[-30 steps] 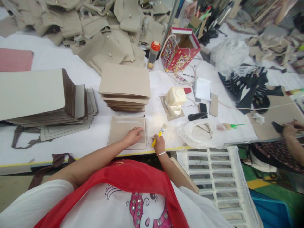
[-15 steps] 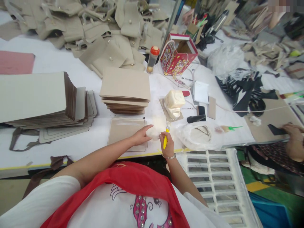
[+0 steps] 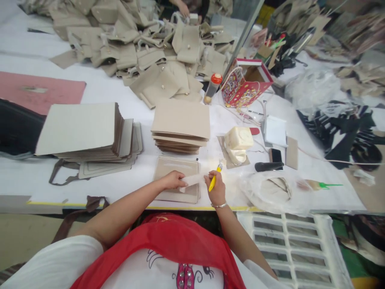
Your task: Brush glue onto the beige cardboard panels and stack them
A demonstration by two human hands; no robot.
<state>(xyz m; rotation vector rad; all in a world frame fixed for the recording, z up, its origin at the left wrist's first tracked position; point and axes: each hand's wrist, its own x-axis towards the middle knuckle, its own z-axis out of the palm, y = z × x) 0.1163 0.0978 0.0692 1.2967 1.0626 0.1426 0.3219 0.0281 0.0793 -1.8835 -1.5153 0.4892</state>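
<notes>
Bare hands above a white tabletop, seen from the worker's head. The left hand has its fingers pinched on one end of a translucent whitish strip. The strip spans the gap between the hands, above the right part of a beige rectangular panel that lies flat near the table edge on at least one similar sheet. The right hand has its fingers closed around a yellow-handled brush, bristles directed away from the body. The strip's far end reaches this hand's fingertips; whether they grip it cannot be told. A bracelet encircles the right wrist.

Behind the panel stands a stack of beige boards; to its left, a larger stack of pale boards. Right of the beige stack, a cream-coloured plastic container rests on a piece of board. Near the right hand lies a clear plastic bag, with a black phone beyond it. Farther back are a red-capped jar, a red patterned paper bag and a heap of beige pieces with metal studs.
</notes>
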